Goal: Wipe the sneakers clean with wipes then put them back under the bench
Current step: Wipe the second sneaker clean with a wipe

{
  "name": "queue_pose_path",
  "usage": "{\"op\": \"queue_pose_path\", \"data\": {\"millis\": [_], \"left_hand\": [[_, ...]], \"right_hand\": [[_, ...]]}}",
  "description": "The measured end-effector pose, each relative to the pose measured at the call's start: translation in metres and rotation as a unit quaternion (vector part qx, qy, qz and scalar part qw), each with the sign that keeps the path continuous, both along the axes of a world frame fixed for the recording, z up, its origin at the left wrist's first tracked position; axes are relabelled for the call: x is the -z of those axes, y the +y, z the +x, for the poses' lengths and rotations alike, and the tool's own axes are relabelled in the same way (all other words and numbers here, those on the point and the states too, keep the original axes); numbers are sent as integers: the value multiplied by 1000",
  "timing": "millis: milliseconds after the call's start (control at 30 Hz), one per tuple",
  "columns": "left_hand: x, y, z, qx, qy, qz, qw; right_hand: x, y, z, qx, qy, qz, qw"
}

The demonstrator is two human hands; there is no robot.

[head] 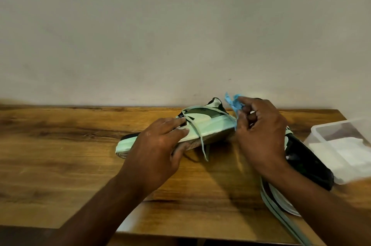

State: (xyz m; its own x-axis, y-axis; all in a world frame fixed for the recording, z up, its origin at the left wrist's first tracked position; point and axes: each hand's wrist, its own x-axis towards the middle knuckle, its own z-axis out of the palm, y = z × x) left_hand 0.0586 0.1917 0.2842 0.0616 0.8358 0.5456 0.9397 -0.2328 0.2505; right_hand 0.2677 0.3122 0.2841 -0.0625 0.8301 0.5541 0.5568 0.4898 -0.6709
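Note:
A mint-green and dark sneaker (208,123) lies tipped on its side on the wooden table (60,145), sole edge toward me, its lace hanging loose. My left hand (158,145) grips its midsole, thumb under the sole and fingers over the side. My right hand (263,133) pinches a crumpled blue wipe (233,103) against the sneaker's right end. A second sneaker (307,163), dark with a mint sole, lies behind and under my right wrist, largely hidden by that arm.
A clear plastic box (341,145) with white wipes inside stands at the table's right edge, touching the second sneaker. A plain wall (180,35) rises directly behind the table. The table's front edge runs just below my forearms.

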Motion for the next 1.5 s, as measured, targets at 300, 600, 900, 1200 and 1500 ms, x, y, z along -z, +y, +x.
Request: {"op": "queue_pose_path", "data": {"millis": [300, 600, 900, 1200, 1500], "left_hand": [[1, 2, -7, -11, -48, 22, 999], [2, -4, -4, 7, -46, 26, 999], [3, -4, -1, 12, -40, 41, 998], [6, -4, -4, 16, -53, 43, 998], [4, -4, -5, 22, -47, 42, 998]], "right_hand": [[4, -4, -5, -40, -24, -83, 995], [5, -12, -14, -89, -114, -21, 989], [10, -30, -30, -151, -128, -8, 980], [4, 13, -2, -11, -98, -57, 994], [2, -12, -23, -118, -166, 15, 979]]}}
